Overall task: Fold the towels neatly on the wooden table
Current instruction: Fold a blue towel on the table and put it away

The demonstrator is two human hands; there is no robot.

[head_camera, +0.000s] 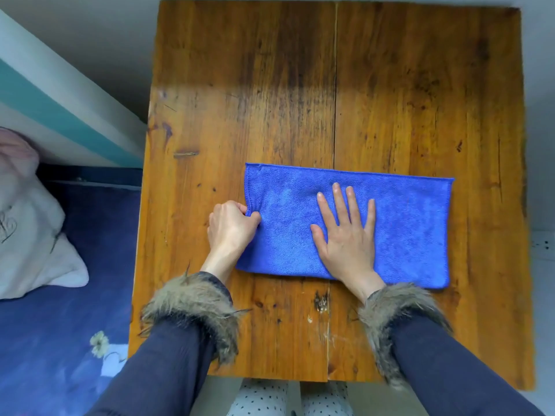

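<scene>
I see a blue rectangular microfibre towel (399, 223), folded into a long band, lying flat on the scratched orange-brown wooden table (270, 85), nearer its front edge and toward the right side. My left hand (231, 228) pinches the towel's left edge between curled fingers and thumb. My right hand (347, 232) lies flat on the towel's middle, fingers straight and slightly spread. Both sleeves have brown fur cuffs (192, 304).

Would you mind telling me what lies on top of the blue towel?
The right hand lies flat on the blue towel, fingers spread. The left hand pinches its left edge. The wooden table beneath the towel is covered.
</scene>
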